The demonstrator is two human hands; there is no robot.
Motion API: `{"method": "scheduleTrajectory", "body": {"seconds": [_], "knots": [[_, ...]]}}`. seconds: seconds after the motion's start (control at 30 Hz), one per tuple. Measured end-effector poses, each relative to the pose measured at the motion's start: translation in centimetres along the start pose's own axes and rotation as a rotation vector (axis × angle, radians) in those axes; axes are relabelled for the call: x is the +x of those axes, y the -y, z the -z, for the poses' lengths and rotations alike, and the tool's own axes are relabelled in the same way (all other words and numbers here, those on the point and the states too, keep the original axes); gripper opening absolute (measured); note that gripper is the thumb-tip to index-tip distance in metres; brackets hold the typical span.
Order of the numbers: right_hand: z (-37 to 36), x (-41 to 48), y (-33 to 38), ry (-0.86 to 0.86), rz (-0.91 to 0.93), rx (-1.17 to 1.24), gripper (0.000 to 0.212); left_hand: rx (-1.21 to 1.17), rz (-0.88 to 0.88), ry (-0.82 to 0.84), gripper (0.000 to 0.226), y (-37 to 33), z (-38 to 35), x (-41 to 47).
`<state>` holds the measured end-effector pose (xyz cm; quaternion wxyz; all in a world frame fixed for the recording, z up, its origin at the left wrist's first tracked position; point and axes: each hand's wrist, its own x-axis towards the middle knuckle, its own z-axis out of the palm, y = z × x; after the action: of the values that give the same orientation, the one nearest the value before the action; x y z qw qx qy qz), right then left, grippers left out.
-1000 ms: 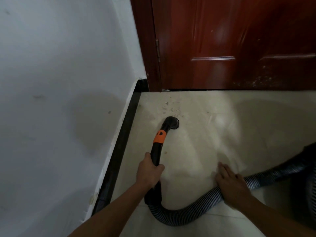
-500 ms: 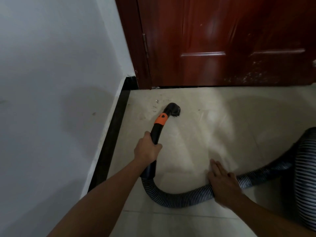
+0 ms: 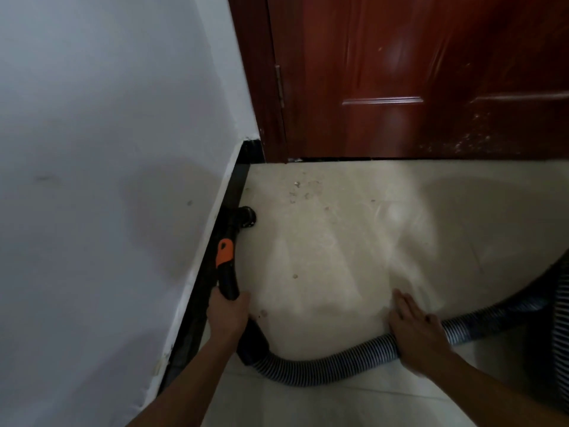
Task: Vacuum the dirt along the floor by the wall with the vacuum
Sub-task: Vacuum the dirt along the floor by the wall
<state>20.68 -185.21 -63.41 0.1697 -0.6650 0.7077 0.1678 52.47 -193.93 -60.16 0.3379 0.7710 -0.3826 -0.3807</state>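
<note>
1. Nearest me, the ribbed hose [image 3: 323,366] curves across the floor [image 3: 354,257]. It looks soft and springy, so I expect it to drag and twist rather than push, which makes it a poor place to steer from.
2. My right hand [image 3: 415,331] lies on top of that hose with the fingers stretched flat. It presses down and grips nothing.
3. My left hand [image 3: 228,315] is wrapped round the black wand [image 3: 229,282], just above where the hose joins it. The wand looks like rigid, light plastic, so this is the hold I would steer from.
4. Further up is the orange collar [image 3: 224,254]. I take it for a joint or latch and would keep my fingers below it.
5. The nozzle [image 3: 246,215] sits on the floor right beside the dark skirting [image 3: 237,183] at the foot of the white wall [image 3: 107,149].
6. Beyond it, flecks of dirt [image 3: 303,192] lie near the red-brown door [image 3: 400,72], apart from the nozzle. They look light enough to lift with a slow pass.
</note>
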Motion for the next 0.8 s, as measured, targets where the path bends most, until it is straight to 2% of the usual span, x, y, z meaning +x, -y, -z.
{"method": "scheduleTrajectory", "body": {"seconds": [0.1,0.27,0.33,0.5,0.67,0.8], "knots": [[0.2,0.0,0.1,0.006,0.006,-0.004,0.059,0.041,-0.062,0.066,0.020,-2.0,-0.8,1.6],[0.5,0.1,0.2,0.016,0.009,-0.007,0.056,0.213,-0.164,0.311,0.024,-3.9,-4.3,0.7],[0.4,0.2,0.1,0.011,0.009,0.001,0.058,0.212,-0.172,0.284,0.024,-3.8,-4.6,0.9],[0.2,0.3,0.1,0.006,-0.015,0.017,0.063,0.106,-0.081,0.066,0.020,-4.0,-3.2,4.0],[0.2,0.6,0.1,0.002,-0.030,0.018,0.063,0.173,-0.158,0.249,0.022,-4.9,-5.3,3.4],[0.3,0.7,0.1,0.002,-0.028,0.019,0.061,0.081,-0.111,0.145,0.021,-5.5,-5.3,5.2]]}}
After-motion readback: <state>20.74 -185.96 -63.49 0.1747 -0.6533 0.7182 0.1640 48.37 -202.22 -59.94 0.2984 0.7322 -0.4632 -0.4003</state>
